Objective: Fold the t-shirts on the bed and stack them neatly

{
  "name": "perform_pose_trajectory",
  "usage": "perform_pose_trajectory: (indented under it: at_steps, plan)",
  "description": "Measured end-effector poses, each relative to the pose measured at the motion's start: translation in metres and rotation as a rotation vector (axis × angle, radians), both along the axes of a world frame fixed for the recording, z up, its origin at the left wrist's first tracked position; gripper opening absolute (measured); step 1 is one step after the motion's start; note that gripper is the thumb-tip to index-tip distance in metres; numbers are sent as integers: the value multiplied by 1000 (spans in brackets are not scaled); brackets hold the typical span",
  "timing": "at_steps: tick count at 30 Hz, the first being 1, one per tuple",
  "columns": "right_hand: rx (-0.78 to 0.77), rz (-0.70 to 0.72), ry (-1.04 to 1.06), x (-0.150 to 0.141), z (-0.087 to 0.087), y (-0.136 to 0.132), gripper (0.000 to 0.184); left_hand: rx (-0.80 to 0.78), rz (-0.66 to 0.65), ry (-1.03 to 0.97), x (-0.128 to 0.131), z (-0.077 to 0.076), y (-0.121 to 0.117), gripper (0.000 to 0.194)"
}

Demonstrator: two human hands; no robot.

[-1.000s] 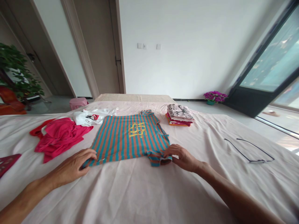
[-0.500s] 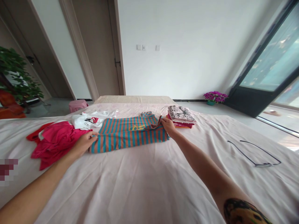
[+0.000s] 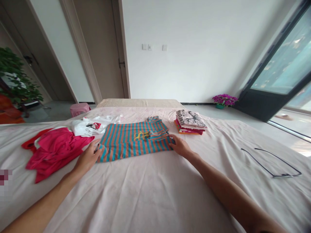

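A striped shirt (image 3: 121, 137) in teal and brown, with a yellow print, lies partly folded on the bed sheet (image 3: 136, 194). My left hand (image 3: 88, 157) pinches its near left corner between thumb and fingers. At the right edge, my right hand (image 3: 179, 145) grips the folded side of the same shirt. Left of the shirt lies a crumpled pink garment (image 3: 58, 145), and behind that a white garment (image 3: 85, 126) with a red and black print. A stack of folded clothes (image 3: 190, 119) sits just beyond my right hand, a pale printed piece on top.
Eyeglasses (image 3: 274, 176) lie with arms spread on the sheet at the right. A pink stool (image 3: 79, 109) stands past the bed on the left. Purple flowers in a green pot (image 3: 220, 105) are on the floor by the glass door (image 3: 274, 74). A leafy plant (image 3: 18, 77) stands far left.
My right hand has come nearer, down the shirt's right edge, and the flap there lies flatter. My left hand has shifted slightly nearer at the left corner.
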State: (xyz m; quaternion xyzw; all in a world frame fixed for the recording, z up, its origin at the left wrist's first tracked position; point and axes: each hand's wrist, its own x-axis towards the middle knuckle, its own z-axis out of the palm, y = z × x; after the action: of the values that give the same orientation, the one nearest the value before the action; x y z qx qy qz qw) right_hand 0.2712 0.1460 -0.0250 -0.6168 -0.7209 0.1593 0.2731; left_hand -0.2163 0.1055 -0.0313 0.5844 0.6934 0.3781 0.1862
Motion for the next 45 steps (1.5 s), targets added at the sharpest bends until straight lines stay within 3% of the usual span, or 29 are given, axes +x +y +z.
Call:
perform_pose_trajectory:
  at_steps: [5, 11, 14, 18, 22, 25, 28, 33, 38, 41, 45]
  plan:
    - [38, 114, 137, 10, 8, -6, 56, 31, -70, -31, 10, 5, -4, 61]
    - [-274, 239, 106, 47, 21, -24, 54, -118, -190, -133, -7, 1, -18, 71]
    - [-192, 136, 30, 42, 35, -13, 45, -227, -199, -153, -8, 6, -10, 75]
    - [2, -33, -216, 3, 49, 15, 33, -204, -148, -14, 1, 11, 7, 57]
    - [44, -19, -465, -36, 42, 33, 31, -195, -77, 212, 6, 7, 9, 42]
    - [-2, -87, -569, -48, 32, 38, 31, -179, -49, 303, 5, 3, 3, 41]
    - [-21, -112, -579, -50, 29, 37, 25, -166, -24, 368, 7, 4, -5, 41]
    - [67, -127, -443, -50, 39, 29, 24, -56, 22, 456, 20, 11, -12, 42]
    - [108, -241, -308, -46, 41, 42, 27, 25, 2, 492, 27, 8, -8, 46]
    - [33, -289, -359, -40, 33, 54, 30, -3, 19, 520, 28, 5, -3, 48]
    - [-68, -250, -436, -35, 23, 59, 31, -45, 26, 531, 30, 5, 1, 47]
